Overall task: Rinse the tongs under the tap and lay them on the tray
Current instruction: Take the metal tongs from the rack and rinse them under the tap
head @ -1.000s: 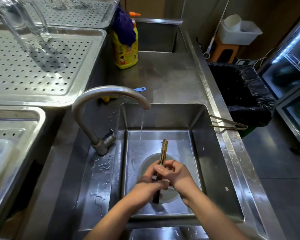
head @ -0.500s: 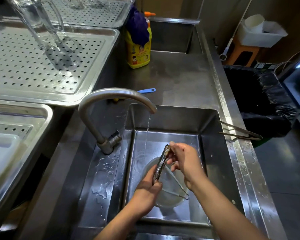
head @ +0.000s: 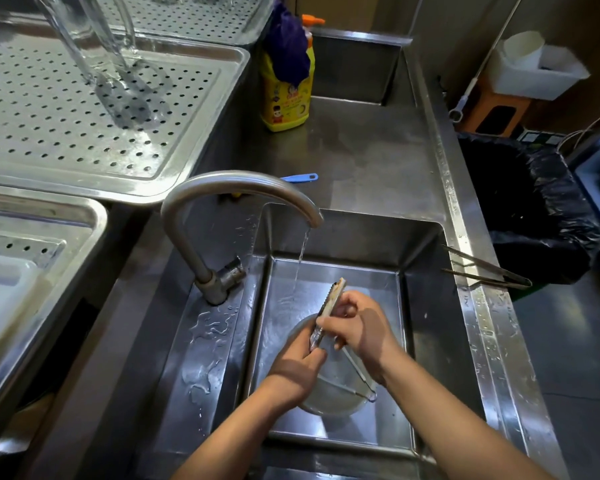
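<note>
- Head view: left hand [head: 297, 365] and right hand [head: 361, 329] both curl fingers round the tongs [head: 331, 303], low in the sink [head: 426, 271], just right of the stream [head: 300, 261].
- Risk: the wet metal may slip from the grip and drop.

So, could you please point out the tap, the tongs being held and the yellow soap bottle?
tap [head: 243, 183], head view, top of the curved spout.
tongs [head: 335, 293], head view, toothed upper end.
yellow soap bottle [head: 285, 100], head view, front label.
</note>
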`<action>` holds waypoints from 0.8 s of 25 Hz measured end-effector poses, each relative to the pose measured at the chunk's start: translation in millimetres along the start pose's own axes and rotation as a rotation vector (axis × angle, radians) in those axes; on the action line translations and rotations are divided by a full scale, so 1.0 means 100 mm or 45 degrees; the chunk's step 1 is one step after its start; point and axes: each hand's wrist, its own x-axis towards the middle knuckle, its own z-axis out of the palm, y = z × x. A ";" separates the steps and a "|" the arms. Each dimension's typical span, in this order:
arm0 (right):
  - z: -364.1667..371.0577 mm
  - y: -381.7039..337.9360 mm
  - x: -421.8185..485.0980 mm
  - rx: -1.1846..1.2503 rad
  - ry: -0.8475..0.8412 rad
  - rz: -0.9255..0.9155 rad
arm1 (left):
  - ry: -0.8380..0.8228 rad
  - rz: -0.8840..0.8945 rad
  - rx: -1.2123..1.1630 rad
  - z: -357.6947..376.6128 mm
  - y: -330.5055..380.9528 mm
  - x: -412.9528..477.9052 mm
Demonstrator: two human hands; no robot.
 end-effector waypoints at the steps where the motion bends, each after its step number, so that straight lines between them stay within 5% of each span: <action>1: 0.02 0.03 0.00 -0.049 -0.035 -0.004 | -0.008 0.044 0.010 -0.01 0.03 0.02; 5: -0.03 -0.15 0.33 0.074 0.163 0.028 | -0.008 0.096 0.006 -0.05 0.09 0.10; 10: 0.24 0.01 0.26 -0.039 -0.101 0.081 | 0.046 0.149 0.000 -0.11 0.09 0.13; 14: 0.19 -0.19 0.56 0.055 0.147 0.150 | 0.054 0.117 -0.001 -0.17 0.06 0.18; 18: 0.31 -0.11 0.44 -0.149 -0.106 0.107 | 0.097 0.162 0.035 -0.24 0.04 0.21; 20: 0.29 -0.14 0.50 -0.087 -0.049 0.145 | 0.108 0.175 0.089 -0.25 -0.05 0.18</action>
